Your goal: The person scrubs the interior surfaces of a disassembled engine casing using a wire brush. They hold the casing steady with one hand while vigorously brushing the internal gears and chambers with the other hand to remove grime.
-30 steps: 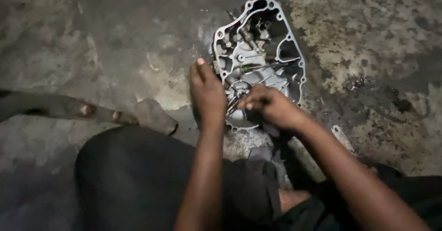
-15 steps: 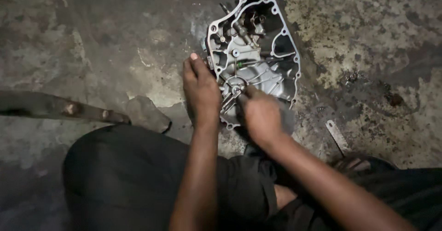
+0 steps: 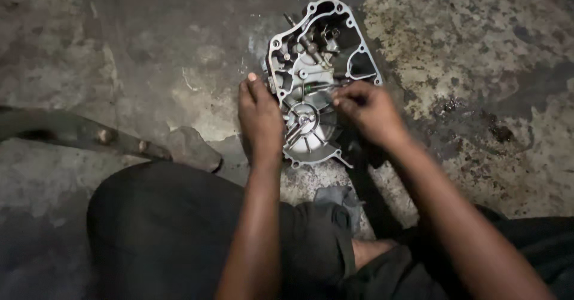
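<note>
Concrete, grey, stained and patchy, makes up the workshop floor [image 3: 119,49] on which everything is laid. Dark trousers [image 3: 167,228] over the bent legs fill the lower part of the view. A long, dark, curved metal bar [image 3: 66,131] is seen lying on the floor at the left, well apart from the hands, and a rough grey lump of stone [image 3: 191,147] lies touching or just beside its near end. A silver cast-aluminium engine cover [image 3: 311,132], with bolt holes around its rim and its inner side up, is laid flat on the floor just beyond the knees, between the two hands. The left hand [image 3: 260,118] is pressed flat against the cover's left edge, fingers stretched out and together, nothing being gripped. The right hand [image 3: 371,112] is held over the cover's right side, its fingers curled tightly around a thin metal tool [image 3: 320,88] that points left across the casting's inner parts; what kind of tool it is cannot be told. A crumpled grey rag [image 3: 335,197] lies just below the cover, against the trousers
</note>
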